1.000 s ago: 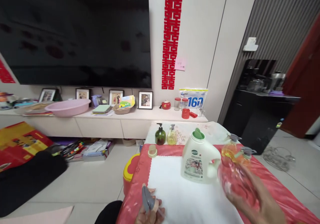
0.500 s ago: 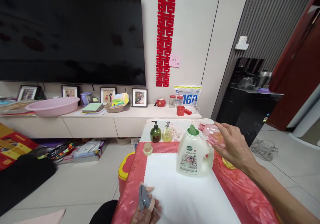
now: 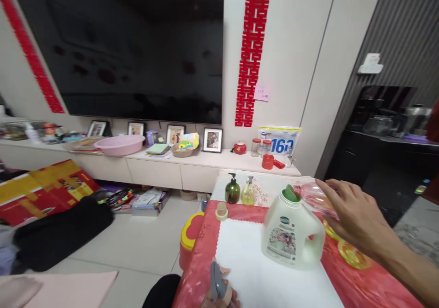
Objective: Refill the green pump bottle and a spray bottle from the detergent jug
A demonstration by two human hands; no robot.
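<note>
The right hand [image 3: 356, 216] is wrapped around a clear pink bottle [image 3: 313, 196], tipped on its side, its open mouth just at the green funnel [image 3: 291, 193] that sits in the neck of the white jug [image 3: 291, 237]. The bottle pokes out leftward from the hand, fingers closed over its body. The jug stands upright on the white cloth [image 3: 260, 276], which lies on the red-covered desk [image 3: 195, 271]. Down at the bottom edge, the left hand [image 3: 219, 299] is pinched shut on a grey spray pump [image 3: 215, 286], near the front of the cloth and well apart from the jug. At the far end of the desk stand a dark green pump bottle [image 3: 232, 190] and a yellowish spray bottle [image 3: 248, 192], side by side.
</note>
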